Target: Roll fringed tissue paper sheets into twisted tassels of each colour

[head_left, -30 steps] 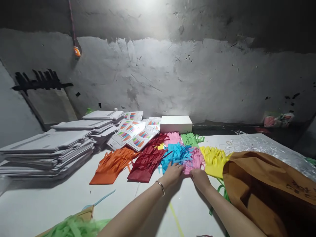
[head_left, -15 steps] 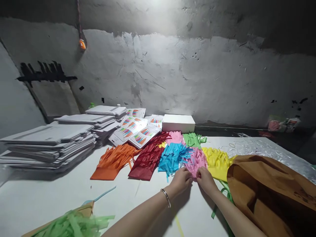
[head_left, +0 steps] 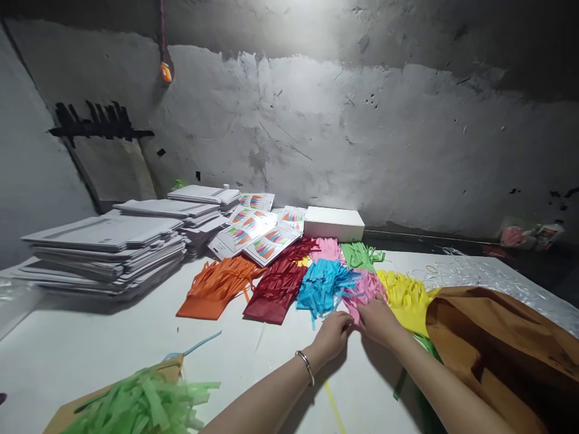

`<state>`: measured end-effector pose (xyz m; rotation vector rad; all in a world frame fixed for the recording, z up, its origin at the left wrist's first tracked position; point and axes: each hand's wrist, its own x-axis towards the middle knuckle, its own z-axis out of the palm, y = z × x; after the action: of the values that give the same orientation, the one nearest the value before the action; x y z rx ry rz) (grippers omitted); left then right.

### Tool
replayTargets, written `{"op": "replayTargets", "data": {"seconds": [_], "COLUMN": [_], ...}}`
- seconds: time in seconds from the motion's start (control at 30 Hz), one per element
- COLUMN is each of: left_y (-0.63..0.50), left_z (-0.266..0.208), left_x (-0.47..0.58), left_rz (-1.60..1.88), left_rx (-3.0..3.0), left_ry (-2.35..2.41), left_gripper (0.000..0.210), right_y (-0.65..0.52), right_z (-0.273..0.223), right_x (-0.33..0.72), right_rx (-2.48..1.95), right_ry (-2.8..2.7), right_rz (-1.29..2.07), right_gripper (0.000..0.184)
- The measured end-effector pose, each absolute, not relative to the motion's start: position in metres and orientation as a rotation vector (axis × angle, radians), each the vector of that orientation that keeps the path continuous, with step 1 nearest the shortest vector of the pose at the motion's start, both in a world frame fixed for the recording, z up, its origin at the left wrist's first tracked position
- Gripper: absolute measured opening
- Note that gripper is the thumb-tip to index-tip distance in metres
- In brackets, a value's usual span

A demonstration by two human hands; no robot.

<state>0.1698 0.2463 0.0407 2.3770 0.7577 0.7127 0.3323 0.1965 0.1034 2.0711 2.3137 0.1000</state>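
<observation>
A bundle of pink fringed tissue paper (head_left: 362, 284) lies on the table in front of me, its strips pointing away. At its lower left edge my left hand (head_left: 333, 333) is closed, fingers curled on the paper. My right hand (head_left: 379, 322) is bent over the bundle's lower right part, with fingertips partly hidden. A blue fringed bundle (head_left: 323, 286) adjoins it on the left, and a yellow one (head_left: 404, 301) on the right. Further left lie a dark red bundle (head_left: 274, 292) and an orange one (head_left: 215, 289).
Stacks of white cardboard sheets (head_left: 106, 232) stand at left. Printed cards (head_left: 271, 242) and a white box (head_left: 333, 223) are at the back. A brown bag (head_left: 493, 337) lies at right by clear plastic (head_left: 497, 274). Light green paper strips (head_left: 145, 401) lie at front left.
My right hand has shifted further up over the pink paper, while my left stays at its lower edge. The view has turned slightly left.
</observation>
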Motion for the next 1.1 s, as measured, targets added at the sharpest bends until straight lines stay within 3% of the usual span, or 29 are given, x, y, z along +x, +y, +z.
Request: {"op": "replayTargets", "data": {"seconds": [0.4,0.8,1.1], "left_y": [0.245,0.243,0.253], "left_z": [0.043,0.048,0.046], "left_x": [0.167,0.170,0.182], "left_rz": [0.816,0.765,0.741], "left_rx": [2.134,2.184,2.145], "left_ry": [0.921,0.860,0.872], "left_gripper": [0.019,0.018,0.022], "right_y": [0.201,0.198,0.189], "right_z": [0.087,0.073,0.073], "right_x": [0.317,0.333,0.334], "right_rx": [2.040,2.396,2.411], "right_ry": [2.196,2.175,2.316], "right_rz": [0.137,0.099,0.265], "right_gripper": [0.023,0.027,0.022]}}
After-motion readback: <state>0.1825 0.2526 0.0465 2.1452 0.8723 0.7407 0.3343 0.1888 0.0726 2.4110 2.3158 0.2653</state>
